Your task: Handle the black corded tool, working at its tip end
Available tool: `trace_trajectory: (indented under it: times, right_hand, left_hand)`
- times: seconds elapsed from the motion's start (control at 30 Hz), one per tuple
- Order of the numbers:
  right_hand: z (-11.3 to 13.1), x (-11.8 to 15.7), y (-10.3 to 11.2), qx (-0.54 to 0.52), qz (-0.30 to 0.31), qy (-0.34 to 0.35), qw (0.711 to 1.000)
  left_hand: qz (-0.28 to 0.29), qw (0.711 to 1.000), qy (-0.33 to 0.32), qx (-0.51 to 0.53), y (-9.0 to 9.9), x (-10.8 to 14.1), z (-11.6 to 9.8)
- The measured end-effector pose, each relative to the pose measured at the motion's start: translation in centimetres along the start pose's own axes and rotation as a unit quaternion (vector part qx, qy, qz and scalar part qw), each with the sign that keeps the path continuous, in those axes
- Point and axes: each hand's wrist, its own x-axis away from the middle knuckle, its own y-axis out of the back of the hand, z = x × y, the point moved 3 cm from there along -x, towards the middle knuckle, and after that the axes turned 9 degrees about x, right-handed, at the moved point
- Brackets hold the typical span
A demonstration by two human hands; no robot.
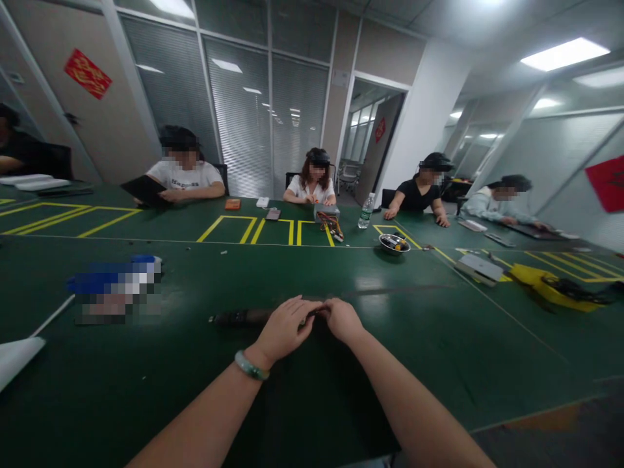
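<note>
A dark, long item, possibly a folded umbrella [244,317], lies across the green table [195,364] in front of me, its tip pointing left. My left hand [287,328], with a jade-coloured bangle on the wrist, rests over its right part, fingers bent. Close beside it my right hand [341,318] pinches the dark material, and the fingertips of both hands nearly meet. Dark fabric or shadow spreads below my hands towards the table's near edge; which of the two is unclear.
Across the table sit several people. A water bottle [366,211], a metal bowl [394,244] with small parts and a grey box with wires [326,213] stand ahead. Right are a white device [479,268] and a yellow tray [560,294]; left, a blurred blue item [102,279].
</note>
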Motion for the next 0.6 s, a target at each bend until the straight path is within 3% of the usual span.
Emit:
trace_trajectory:
  times: [0.13, 0.3, 0.43, 0.53, 0.6]
  right_hand:
    - [-2.9, -1.0, 0.5, -0.003, 0.039, -0.071, 0.997]
    - [-12.2, 1.0, 4.5, 0.026, 0.063, -0.186, 0.980]
    - [-21.0, 8.0, 9.8, 0.054, 0.072, -0.296, 0.951]
    - [-27.3, 15.1, 12.1, 0.068, 0.071, -0.375, 0.922]
    - [-31.7, 19.7, 12.7, 0.093, 0.000, -0.477, 0.874]
  left_hand:
    - [-0.022, 0.999, 0.024, 0.014, 0.7, 0.3, 1.2]
    - [-0.022, 0.996, 0.071, 0.051, 1.1, 0.5, 2.3]
    - [-0.011, 0.994, 0.079, 0.071, 1.1, 0.5, 2.5]
    - [0.013, 0.993, 0.102, 0.066, 0.6, 0.6, 2.8]
    - [0.037, 0.990, 0.131, 0.046, -0.1, 0.8, 3.6]
